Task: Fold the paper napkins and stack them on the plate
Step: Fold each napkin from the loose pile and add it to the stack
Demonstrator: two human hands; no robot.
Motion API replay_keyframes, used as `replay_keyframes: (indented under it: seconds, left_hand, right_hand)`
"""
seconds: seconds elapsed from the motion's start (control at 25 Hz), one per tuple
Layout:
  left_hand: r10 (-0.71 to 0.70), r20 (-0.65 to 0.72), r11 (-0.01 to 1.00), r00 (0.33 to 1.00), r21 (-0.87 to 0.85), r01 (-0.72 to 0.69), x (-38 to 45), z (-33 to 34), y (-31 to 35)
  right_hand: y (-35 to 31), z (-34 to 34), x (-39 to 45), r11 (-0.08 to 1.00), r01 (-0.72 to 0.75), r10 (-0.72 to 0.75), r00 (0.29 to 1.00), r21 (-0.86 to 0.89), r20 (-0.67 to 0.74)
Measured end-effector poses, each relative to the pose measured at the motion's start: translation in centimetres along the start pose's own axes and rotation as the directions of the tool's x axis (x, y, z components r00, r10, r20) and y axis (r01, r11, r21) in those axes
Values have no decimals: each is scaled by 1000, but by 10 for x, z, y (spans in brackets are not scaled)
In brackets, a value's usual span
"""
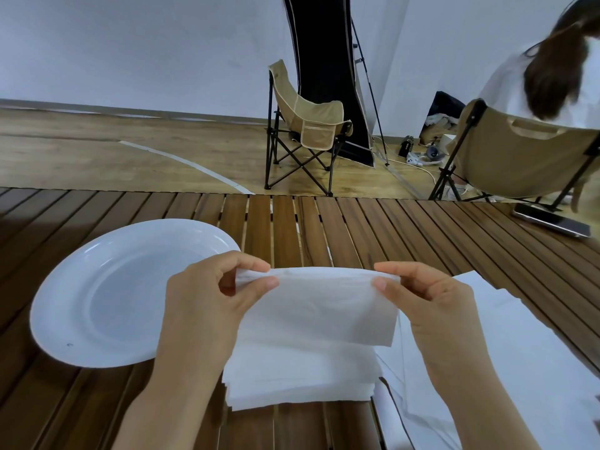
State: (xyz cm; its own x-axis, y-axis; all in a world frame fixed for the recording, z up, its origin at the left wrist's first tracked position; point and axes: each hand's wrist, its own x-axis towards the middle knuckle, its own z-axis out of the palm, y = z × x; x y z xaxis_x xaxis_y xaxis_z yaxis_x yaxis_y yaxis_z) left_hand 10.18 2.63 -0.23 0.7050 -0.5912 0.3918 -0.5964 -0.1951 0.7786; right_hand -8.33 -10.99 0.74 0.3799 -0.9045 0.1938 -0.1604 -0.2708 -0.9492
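While my left hand [207, 297] pinches one top corner of a napkin [319, 308] and my right hand [425, 297] pinches the other, thumbs in front and fingers behind, I see the sheet lifted and hanging just above the napkin stack [302, 375], its lower edge draped toward the pile. The white plate [97, 293] sits bare on the left, its near rim partly behind my left wrist, with open wood between its far rim and the table's back edge. A white sheet [519, 352] lies to the right of the stack, reaching the table's right edge. The slatted wooden table [324, 228] carries a phone [552, 219] at its far right corner. Beyond it, I see a wood floor, an empty folding chair [305, 125], a dark panel [324, 60], and a seated person [552, 66] in a second chair [513, 157].
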Motion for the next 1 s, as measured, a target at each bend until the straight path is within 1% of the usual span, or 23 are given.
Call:
replay_keyframes:
  seconds: [0.32,0.44,0.52,0.6,0.72,0.84,0.88,1.0]
  left_hand:
    - [60,-34,996,998,65,-58,3,-3,-2]
    - [39,-32,999,999,16,-39,3,-6,-1]
    - [17,14,999,1000,-43,-17,4,-6,-1]
    - [6,51,998,999,-65,-2,4,-5,0]
    - [-26,48,993,999,-115,31,4,-1,6]
    - [-148,29,975,989,-161,151,3,5,12]
    - [-192,18,966,981,-173,192,3,7,13]
    - [-312,-5,937,950,-167,307,3,12,11]
  right_hand:
    - [-2,-1,0,999,52,-52,998,-8,16]
    - [-1,0,1,997,69,-69,998,-26,2]
    - [-1,2,1,996,75,-75,997,-44,-1]
    - [-1,5,2,996,71,-71,997,-54,-7]
    - [1,7,3,1000,16,-16,1000,2,-9]
    - [1,12,1,988,-103,99,994,116,39]
    - [1,14,0,980,-160,152,986,116,75]
    - [5,20,-1,960,-281,280,945,-15,171]
